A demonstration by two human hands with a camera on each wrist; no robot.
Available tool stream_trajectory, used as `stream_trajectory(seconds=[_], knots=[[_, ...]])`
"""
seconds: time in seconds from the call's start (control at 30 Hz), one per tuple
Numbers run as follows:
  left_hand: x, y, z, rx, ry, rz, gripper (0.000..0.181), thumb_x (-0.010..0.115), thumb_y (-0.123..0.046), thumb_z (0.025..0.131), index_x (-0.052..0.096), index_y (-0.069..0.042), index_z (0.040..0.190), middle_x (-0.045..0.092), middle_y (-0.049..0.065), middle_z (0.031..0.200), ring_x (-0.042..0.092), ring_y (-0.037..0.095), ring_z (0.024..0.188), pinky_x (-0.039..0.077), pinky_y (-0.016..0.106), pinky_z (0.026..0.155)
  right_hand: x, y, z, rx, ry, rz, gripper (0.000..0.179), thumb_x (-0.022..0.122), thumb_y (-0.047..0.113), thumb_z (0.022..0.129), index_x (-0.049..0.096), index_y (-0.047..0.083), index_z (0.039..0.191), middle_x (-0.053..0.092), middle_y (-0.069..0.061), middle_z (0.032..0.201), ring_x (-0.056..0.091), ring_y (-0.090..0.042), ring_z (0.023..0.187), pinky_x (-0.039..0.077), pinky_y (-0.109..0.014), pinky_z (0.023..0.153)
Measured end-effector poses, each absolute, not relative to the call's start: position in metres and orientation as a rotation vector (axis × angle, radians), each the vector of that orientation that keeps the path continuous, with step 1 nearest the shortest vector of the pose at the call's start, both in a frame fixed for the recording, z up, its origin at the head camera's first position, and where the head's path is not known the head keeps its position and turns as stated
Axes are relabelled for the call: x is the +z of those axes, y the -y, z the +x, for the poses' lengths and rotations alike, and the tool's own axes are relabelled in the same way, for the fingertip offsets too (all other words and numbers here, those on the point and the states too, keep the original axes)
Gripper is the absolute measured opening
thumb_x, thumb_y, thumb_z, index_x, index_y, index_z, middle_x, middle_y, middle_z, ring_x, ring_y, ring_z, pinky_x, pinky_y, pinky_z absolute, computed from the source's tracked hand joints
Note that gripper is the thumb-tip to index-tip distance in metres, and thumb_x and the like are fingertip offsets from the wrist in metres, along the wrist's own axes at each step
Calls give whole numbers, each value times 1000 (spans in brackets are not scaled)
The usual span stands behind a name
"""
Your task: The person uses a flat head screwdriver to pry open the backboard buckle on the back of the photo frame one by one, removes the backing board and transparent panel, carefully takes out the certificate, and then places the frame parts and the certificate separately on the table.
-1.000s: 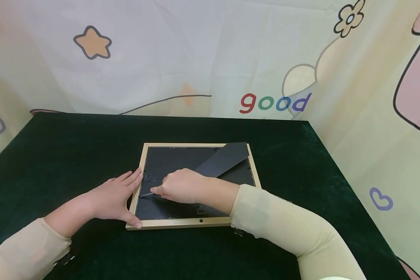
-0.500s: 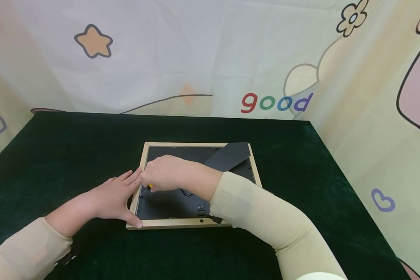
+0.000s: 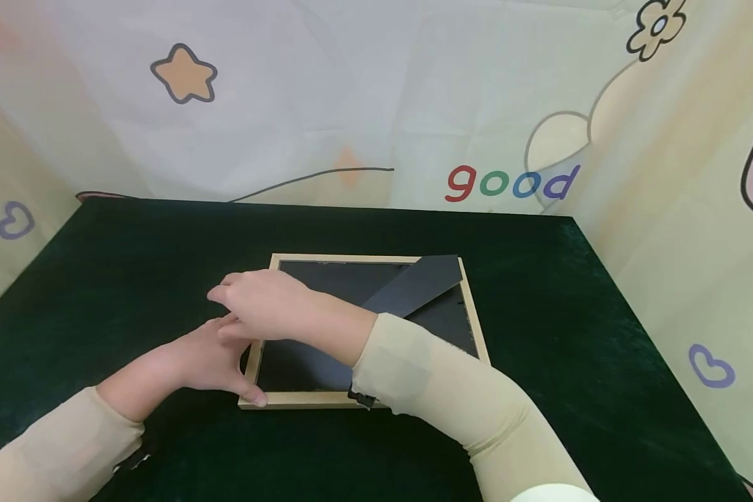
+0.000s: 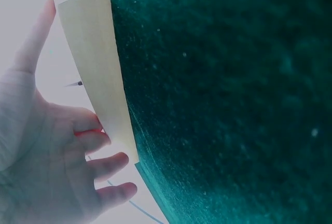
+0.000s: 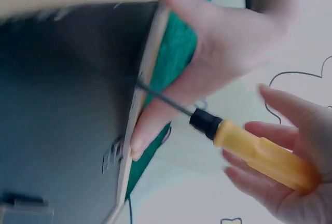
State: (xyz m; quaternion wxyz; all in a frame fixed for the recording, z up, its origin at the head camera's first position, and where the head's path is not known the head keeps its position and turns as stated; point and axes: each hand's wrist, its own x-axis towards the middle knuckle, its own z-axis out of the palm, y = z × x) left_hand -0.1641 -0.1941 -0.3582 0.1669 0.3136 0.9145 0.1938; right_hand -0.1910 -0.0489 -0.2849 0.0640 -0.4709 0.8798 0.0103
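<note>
Got my left hand (image 3: 203, 357) spread against the picture frame (image 3: 314, 400) lying back-up on the desk (image 3: 521, 293), probably so it won't skate, and my right hand (image 3: 266, 303) loose, fingers apart at the screwdriver (image 5: 264, 156), I guess letting it spin.

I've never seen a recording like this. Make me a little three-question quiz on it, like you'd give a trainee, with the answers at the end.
1. What does the right hand hold?
A) a brush
B) a screwdriver
C) a hammer

2. True or false: the left hand is nowhere near the frame.

3. Fill in: the cloth under the frame is dark ____.

Key: 1. B. 2. False, it touches the frame. 3. Green.
</note>
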Motion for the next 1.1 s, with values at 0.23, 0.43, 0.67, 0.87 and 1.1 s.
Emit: stream_trajectory(seconds=[0.23, 0.43, 0.67, 0.87, 1.1], knots=[[-354, 190, -165, 581, -2590, 863, 109, 76, -64, 59, 35, -3, 139, 39, 17, 141, 37, 35, 125, 30, 62, 96, -284, 56, -196, -132, -2712, -1498, 63, 48, 56, 90, 45, 17, 139, 38, 0, 145, 33, -11, 132, 24, -22, 107], [-355, 191, -167, 499, -2611, 791, 113, 74, -67, 57, 36, 0, 139, 42, 19, 140, 38, 38, 125, 29, 64, 95, -282, 66, -201, -75, -2762, -1410, 77, 41, 70, 84, 27, 28, 148, 4, 5, 156, 1, -13, 141, 17, -41, 111], [-352, 192, -165, 513, -2609, 712, 114, 75, -68, 54, 38, -3, 139, 40, 16, 141, 34, 36, 125, 28, 64, 96, -280, 84, -198, -12, -2743, -1353, 83, 39, 74, 81, 16, 33, 149, -11, 9, 155, -7, -10, 140, 17, -42, 110], [-352, 191, -166, 513, -2585, 689, 111, 75, -68, 54, 40, -4, 138, 41, 14, 139, 35, 35, 124, 29, 64, 95, -281, 91, -198, 33, -2742, -1295, 84, 38, 75, 80, 15, 34, 149, -9, 9, 155, -3, -11, 141, 19, -41, 110], [-356, 192, -167, 517, -2561, 785, 112, 75, -64, 60, 35, 4, 138, 36, 22, 143, 36, 38, 127, 29, 62, 98, -281, 71, -205, 6, -2635, -1222, 68, 50, 59, 87, 38, 21, 143, 44, 4, 141, 47, -9, 120, 43, -23, 91]])
